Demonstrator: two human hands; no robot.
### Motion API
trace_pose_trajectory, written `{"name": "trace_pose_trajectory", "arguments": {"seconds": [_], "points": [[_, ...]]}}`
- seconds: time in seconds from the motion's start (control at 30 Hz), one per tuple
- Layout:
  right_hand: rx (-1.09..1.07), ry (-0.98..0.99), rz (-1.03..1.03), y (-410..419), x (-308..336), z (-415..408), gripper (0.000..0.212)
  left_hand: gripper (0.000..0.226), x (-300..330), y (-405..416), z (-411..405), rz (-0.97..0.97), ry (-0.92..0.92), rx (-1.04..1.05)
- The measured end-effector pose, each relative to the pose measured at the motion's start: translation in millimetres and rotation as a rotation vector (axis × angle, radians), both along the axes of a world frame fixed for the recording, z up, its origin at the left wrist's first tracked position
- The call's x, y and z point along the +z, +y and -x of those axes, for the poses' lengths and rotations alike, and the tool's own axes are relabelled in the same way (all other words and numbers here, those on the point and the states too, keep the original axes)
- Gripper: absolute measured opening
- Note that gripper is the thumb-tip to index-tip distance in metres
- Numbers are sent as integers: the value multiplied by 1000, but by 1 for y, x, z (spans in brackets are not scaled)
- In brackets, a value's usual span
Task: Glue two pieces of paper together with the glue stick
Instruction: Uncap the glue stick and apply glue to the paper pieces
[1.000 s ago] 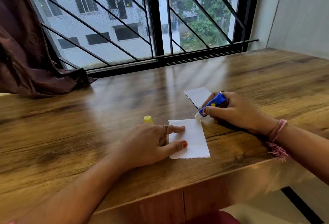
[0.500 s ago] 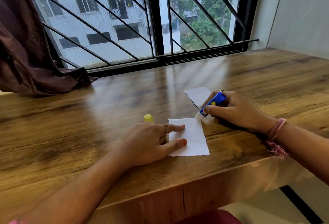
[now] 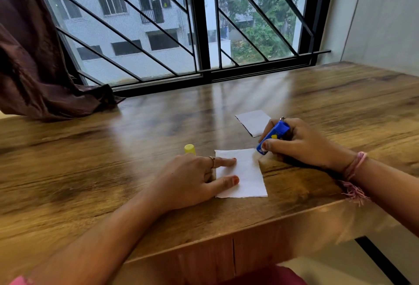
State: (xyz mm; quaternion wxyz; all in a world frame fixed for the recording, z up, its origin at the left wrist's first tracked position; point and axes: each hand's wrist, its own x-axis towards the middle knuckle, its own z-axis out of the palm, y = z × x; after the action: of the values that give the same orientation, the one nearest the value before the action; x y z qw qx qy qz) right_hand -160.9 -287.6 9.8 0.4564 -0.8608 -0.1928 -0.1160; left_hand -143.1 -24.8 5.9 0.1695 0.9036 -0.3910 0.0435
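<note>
A white paper piece [image 3: 249,176] lies flat near the table's front edge. My left hand [image 3: 192,178] rests on its left side, straight fingers pressing it down. My right hand [image 3: 299,142] grips a blue glue stick [image 3: 272,137], tilted with its lower tip at the paper's top right corner. A second white paper piece [image 3: 252,121] lies just behind, partly hidden by my right hand. The yellow cap [image 3: 190,149] stands behind my left hand.
The wooden table [image 3: 136,148] runs back to a barred window [image 3: 199,35]. A dark brown curtain [image 3: 34,69] bunches on the far left of the table. A wall [image 3: 385,12] closes the right side.
The glue stick's tip has stayed at the paper's top right corner, with my right hand shifting only slightly. My left hand keeps pressing the paper.
</note>
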Motion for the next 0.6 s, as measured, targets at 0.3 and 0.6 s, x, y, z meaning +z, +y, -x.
{"name": "trace_pose_trajectory", "arguments": {"seconds": [0.3,0.6], "points": [[18,-9,7,1,1,2,4,49,1,-1,1,-7,4,-1],[51,-6,-23,5,2,5,10,51,2,-1,2,-10,-5,-6]]}}
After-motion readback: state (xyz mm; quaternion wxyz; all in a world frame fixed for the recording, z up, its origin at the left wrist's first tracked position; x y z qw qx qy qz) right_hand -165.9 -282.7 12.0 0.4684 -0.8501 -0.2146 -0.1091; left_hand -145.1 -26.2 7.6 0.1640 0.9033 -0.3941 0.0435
